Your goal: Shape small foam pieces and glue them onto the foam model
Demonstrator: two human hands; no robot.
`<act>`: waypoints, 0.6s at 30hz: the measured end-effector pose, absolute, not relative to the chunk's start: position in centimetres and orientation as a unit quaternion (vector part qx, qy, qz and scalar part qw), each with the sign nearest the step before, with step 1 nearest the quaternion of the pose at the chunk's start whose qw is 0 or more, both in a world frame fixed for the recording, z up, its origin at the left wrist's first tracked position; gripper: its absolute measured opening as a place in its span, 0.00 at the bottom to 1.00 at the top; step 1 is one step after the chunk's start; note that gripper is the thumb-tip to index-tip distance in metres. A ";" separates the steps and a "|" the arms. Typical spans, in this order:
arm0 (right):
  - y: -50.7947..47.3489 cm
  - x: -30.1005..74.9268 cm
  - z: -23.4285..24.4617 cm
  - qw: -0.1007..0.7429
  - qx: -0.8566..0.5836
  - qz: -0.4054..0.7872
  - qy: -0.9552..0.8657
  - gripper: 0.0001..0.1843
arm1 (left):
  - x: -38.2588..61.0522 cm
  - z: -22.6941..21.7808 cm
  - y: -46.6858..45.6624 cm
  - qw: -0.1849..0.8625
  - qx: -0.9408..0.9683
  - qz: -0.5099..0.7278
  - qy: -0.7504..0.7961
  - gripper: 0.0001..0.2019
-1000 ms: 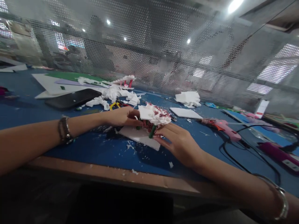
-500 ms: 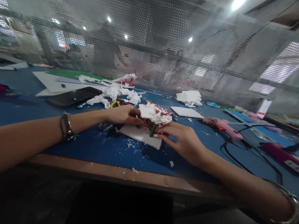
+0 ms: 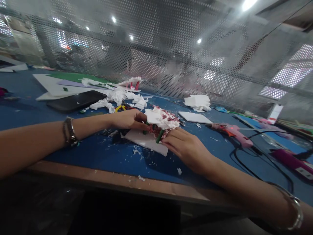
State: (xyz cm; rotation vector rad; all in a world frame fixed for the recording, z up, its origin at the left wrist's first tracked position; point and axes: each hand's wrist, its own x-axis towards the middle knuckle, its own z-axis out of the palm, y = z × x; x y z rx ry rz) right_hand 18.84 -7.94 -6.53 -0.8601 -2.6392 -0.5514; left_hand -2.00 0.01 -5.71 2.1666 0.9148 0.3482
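A small craft model [image 3: 161, 119] of white foam pieces with red specks stands on green sticks over a white foam base [image 3: 146, 141] on the blue mat. My left hand [image 3: 127, 119] pinches a green stick at the model's left side. My right hand [image 3: 187, 148] rests on the base's right edge, its fingertips closed against a green stick at the model's front.
A black phone [image 3: 76, 101] and white paper scraps [image 3: 117, 97] lie at the back left, over large card sheets [image 3: 52, 85]. A pink glue gun [image 3: 236, 134] with black cables [image 3: 244, 163] lies right. White foam pieces [image 3: 197, 102] sit behind. A perforated screen [image 3: 171, 55] backs the table.
My right hand's fingers have drawn closer against the model's front stick. The left hand and the model stay where they were.
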 end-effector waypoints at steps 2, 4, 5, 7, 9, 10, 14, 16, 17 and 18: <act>-7.9 18.8 -6.5 0.151 -0.299 -0.189 -0.923 0.11 | -1.9 -5.6 -0.1 0.380 0.842 0.135 0.358 0.14; -7.8 18.8 -6.6 0.162 -0.297 -0.181 -0.924 0.11 | -1.8 -5.5 -0.2 0.378 0.841 0.132 0.363 0.13; -7.7 18.8 -6.6 0.169 -0.298 -0.176 -0.923 0.12 | -1.8 -5.4 -0.2 0.379 0.841 0.132 0.363 0.13; -7.7 18.7 -6.7 0.179 -0.303 -0.170 -0.921 0.13 | -1.8 -5.4 -0.2 0.387 0.840 0.136 0.354 0.13; -7.7 18.7 -6.8 0.172 -0.304 -0.165 -0.922 0.13 | -1.8 -5.5 -0.1 0.395 0.839 0.141 0.346 0.13; -7.7 18.7 -6.8 0.165 -0.302 -0.163 -0.925 0.13 | -1.9 -5.5 -0.1 0.395 0.839 0.141 0.345 0.13; -8.0 19.0 -6.7 0.168 -0.303 -0.148 -0.926 0.14 | -2.0 -5.7 0.1 0.381 0.846 0.134 0.348 0.14; -8.1 19.2 -6.6 0.201 -0.308 -0.133 -0.920 0.14 | -2.1 -5.8 0.2 0.365 0.850 0.131 0.356 0.15; -8.2 19.3 -6.6 0.221 -0.311 -0.129 -0.915 0.13 | -2.1 -5.8 0.3 0.357 0.852 0.130 0.361 0.16; -8.2 19.4 -6.6 0.238 -0.313 -0.127 -0.911 0.12 | -2.2 -5.8 0.3 0.351 0.853 0.130 0.365 0.16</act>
